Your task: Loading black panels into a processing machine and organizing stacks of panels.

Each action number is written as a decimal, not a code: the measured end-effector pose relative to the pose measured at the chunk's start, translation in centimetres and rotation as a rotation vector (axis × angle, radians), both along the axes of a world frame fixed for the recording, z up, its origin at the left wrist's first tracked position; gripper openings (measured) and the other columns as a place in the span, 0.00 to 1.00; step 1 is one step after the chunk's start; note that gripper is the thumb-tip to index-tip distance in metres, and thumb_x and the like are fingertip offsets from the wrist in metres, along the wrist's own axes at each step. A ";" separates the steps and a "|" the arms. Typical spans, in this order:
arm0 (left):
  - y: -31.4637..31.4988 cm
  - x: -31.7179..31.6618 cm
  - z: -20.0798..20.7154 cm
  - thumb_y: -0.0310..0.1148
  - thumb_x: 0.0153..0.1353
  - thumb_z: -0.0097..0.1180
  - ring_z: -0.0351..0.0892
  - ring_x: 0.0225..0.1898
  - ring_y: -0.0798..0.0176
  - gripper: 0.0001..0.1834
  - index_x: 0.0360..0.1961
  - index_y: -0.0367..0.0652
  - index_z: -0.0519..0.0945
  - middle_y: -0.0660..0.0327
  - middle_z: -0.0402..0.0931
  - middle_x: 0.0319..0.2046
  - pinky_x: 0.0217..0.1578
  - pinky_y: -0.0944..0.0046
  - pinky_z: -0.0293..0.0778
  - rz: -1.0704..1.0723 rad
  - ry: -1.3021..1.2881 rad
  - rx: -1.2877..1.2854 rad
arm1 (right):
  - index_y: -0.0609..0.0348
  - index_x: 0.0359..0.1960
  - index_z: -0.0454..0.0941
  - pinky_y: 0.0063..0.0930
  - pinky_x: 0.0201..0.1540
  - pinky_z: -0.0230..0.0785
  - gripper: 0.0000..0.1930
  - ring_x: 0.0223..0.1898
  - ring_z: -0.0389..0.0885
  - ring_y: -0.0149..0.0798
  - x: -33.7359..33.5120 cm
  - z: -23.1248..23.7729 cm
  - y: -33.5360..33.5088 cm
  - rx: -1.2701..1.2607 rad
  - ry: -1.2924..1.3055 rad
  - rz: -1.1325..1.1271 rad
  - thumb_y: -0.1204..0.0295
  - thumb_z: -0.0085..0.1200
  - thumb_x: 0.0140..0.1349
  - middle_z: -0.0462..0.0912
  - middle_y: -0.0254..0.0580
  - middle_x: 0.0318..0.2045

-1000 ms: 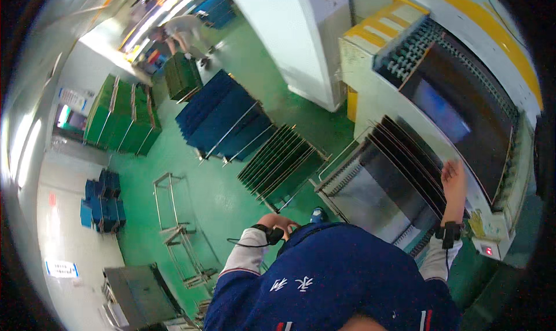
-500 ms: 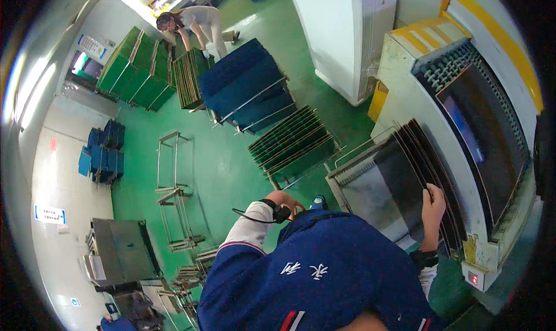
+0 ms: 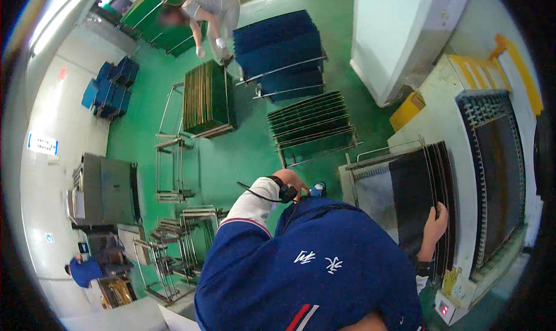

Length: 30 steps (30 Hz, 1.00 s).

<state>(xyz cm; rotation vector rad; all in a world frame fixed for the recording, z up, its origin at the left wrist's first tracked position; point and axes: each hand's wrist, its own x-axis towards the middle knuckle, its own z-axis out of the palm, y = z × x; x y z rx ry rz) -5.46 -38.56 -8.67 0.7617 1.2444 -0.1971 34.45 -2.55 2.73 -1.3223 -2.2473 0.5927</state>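
Observation:
My right hand [image 3: 435,226] is closed on the outer edge of dark panels [image 3: 441,197], which stand upright in a metal rack [image 3: 375,186] beside the machine. Its fingers curl over the panel edges; how many panels they grip cannot be made out. My left hand [image 3: 293,181] is held close to my body at the waist, a black band on its wrist. Its fingers are partly hidden, and no held thing shows. Another dark panel [image 3: 501,168] lies across the rollers in the opening of the pale machine [image 3: 449,108], to the right.
Ahead stand racks of green panels [image 3: 313,125], blue panels [image 3: 281,53] and brown-edged green panels [image 3: 207,102]. A person [image 3: 214,12] bends behind them. Bare metal racks [image 3: 174,163] stand at left. A yellow box [image 3: 407,111] sits by the machine. Another person [image 3: 84,270] is at lower left.
The view has shifted. The brown-edged rack has moved nearer, away from the blue one, and the person's hands are off it. The panel on the rollers now lies flatter. My right hand stays on the panels.

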 end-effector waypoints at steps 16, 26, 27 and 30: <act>-2.5 -1.8 1.0 0.44 0.48 0.70 0.74 0.56 0.50 0.45 0.68 0.66 0.63 0.57 0.70 0.62 0.49 0.49 0.73 0.112 -0.014 0.016 | 0.64 0.51 0.75 0.43 0.50 0.69 0.21 0.47 0.79 0.56 -0.8 -1.5 1.8 -0.009 -0.434 -0.044 0.62 0.56 0.61 0.81 0.56 0.46; -3.2 -2.4 -0.3 0.36 0.51 0.65 0.78 0.48 0.54 0.44 0.70 0.60 0.59 0.60 0.76 0.53 0.42 0.52 0.75 0.114 -0.094 0.023 | 0.67 0.57 0.72 0.43 0.57 0.66 0.29 0.55 0.75 0.57 -0.7 -2.5 4.2 -0.080 -0.668 -0.001 0.58 0.58 0.59 0.77 0.59 0.53; -3.1 -2.3 0.2 0.35 0.51 0.64 0.78 0.48 0.55 0.44 0.70 0.61 0.59 0.60 0.77 0.53 0.42 0.52 0.75 0.117 -0.068 0.033 | 0.66 0.57 0.72 0.43 0.57 0.66 0.29 0.55 0.75 0.57 -1.0 -2.1 3.6 -0.078 -0.657 -0.012 0.59 0.58 0.59 0.77 0.58 0.53; -3.2 -2.2 1.8 0.35 0.50 0.64 0.78 0.46 0.56 0.45 0.70 0.61 0.59 0.60 0.78 0.52 0.41 0.53 0.75 0.123 -0.032 0.047 | 0.65 0.58 0.70 0.42 0.58 0.65 0.29 0.56 0.74 0.57 -1.7 -1.1 2.3 -0.091 -0.593 -0.021 0.62 0.59 0.59 0.76 0.58 0.55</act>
